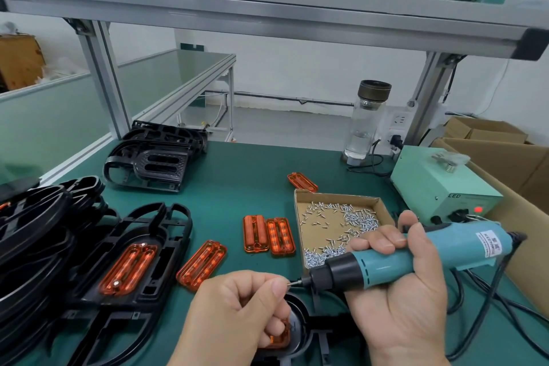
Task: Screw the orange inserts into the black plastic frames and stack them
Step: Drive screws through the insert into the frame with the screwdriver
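Note:
My right hand [398,291] grips a teal electric screwdriver [416,255], its bit pointing left. My left hand [237,309] pinches a small screw [287,283] at the bit's tip. Beneath both hands lies a black frame [300,315] with an orange insert [280,339], mostly hidden. To the left, another black frame [142,249] holds an orange insert [129,269] with two screws in it, lying on a stack of frames. Three loose orange inserts [269,235] lie on the green mat, and another one [302,182] sits farther back.
A cardboard tray of screws [338,223] stands right of centre. A teal power unit [439,187] with cables sits at the right, cardboard boxes [505,157] beyond it. More black frames [154,160] lie at the back left. A glass bottle [367,122] stands at the back.

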A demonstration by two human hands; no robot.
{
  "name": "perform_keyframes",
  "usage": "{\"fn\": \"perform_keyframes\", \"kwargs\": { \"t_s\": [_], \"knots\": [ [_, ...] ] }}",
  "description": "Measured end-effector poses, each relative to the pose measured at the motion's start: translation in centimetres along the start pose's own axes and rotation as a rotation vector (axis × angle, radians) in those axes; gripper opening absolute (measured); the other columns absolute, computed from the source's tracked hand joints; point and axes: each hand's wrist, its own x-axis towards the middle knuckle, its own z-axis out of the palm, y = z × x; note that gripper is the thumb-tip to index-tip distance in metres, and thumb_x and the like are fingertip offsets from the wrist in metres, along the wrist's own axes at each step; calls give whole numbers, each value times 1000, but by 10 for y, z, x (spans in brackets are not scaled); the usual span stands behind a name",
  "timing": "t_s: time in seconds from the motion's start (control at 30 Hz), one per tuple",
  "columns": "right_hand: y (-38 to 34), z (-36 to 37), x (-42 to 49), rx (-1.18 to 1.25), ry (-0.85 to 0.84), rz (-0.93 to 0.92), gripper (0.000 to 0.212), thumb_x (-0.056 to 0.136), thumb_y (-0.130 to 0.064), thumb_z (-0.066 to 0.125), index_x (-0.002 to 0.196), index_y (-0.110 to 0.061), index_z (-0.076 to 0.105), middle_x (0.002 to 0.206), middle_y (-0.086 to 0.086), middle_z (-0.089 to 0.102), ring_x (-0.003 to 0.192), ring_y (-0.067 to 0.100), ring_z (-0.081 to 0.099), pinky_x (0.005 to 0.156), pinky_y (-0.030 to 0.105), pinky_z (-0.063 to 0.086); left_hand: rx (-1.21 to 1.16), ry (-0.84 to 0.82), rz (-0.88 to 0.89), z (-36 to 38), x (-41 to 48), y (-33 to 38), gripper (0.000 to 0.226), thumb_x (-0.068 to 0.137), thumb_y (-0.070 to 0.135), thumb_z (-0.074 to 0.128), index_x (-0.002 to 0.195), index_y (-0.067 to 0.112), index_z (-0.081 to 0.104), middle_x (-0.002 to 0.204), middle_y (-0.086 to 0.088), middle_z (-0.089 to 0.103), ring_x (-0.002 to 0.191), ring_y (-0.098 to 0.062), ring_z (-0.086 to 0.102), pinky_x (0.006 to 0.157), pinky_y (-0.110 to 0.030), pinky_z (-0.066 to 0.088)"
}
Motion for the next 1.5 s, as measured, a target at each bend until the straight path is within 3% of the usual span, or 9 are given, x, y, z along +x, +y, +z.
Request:
{"fn": "perform_keyframes", "kwargs": {
  "t_s": [0.23,0.37,0.47,0.6,0.73,1.0,1.13,1.3,1.5],
  "knots": [
    [2,1,-1,-13,8,0,49,43,-22,93,85,-25,68,66,-11,49,53,4,50,58,24,52,29,-18,50,1,0,0,22,83,18,66,62,19,74,54,-4,67,40,-4,52,41,-14,42],
    [-2,2,-2,-37,40,-28,6,76,-26,69,80,-25,65,65,-13,47,52,2,48,58,22,50,68,-20,135,-5,1,-1,8,74,34,67,76,31,75,73,5,73,57,-1,63,52,-11,47],
    [-7,-1,2,-69,80,-57,2,82,-27,60,81,-26,61,64,-13,46,52,2,48,60,21,48,381,41,253,-19,6,-8,13,79,27,71,85,39,70,83,24,69,80,7,62,69,-3,43],
    [-14,-1,7,-135,157,-72,12,77,-27,63,87,-25,57,63,-12,49,51,2,48,61,21,43,817,-90,358,-31,10,-14,8,81,29,70,76,34,72,78,16,61,83,3,54,75,-13,42],
    [-17,1,9,-203,208,-81,18,72,-29,65,87,-24,58,62,-13,54,50,3,50,58,18,43,1097,-203,418,-30,13,-18,11,87,37,57,88,31,67,80,10,55,81,-3,50,74,-29,47],
    [-16,2,6,-297,195,-54,8,74,-30,67,75,-24,61,59,-12,50,48,3,46,59,21,39,1029,-205,390,-13,8,-26,18,88,39,57,103,42,67,91,15,52,94,-5,48,83,-29,44],
    [-15,2,5,-367,166,-30,13,80,-27,65,83,-23,53,59,-10,49,47,4,46,56,20,41,1020,-200,379,-13,10,-28,17,87,40,60,102,42,68,90,16,51,93,-5,48,84,-28,43],
    [-13,2,4,-422,127,-21,23,70,-30,68,87,-22,54,59,-9,49,47,6,46,55,21,41,1008,-176,389,-12,9,-33,17,88,38,60,102,42,69,90,17,48,97,-4,45,85,-20,38],
    [-12,3,2,-475,83,-47,19,72,-28,69,85,-21,58,58,-7,50,46,7,47,50,18,43,1011,-168,411,-12,10,-34,16,87,37,61,100,41,70,89,18,49,96,-5,46,80,-19,36]
  ]
}}
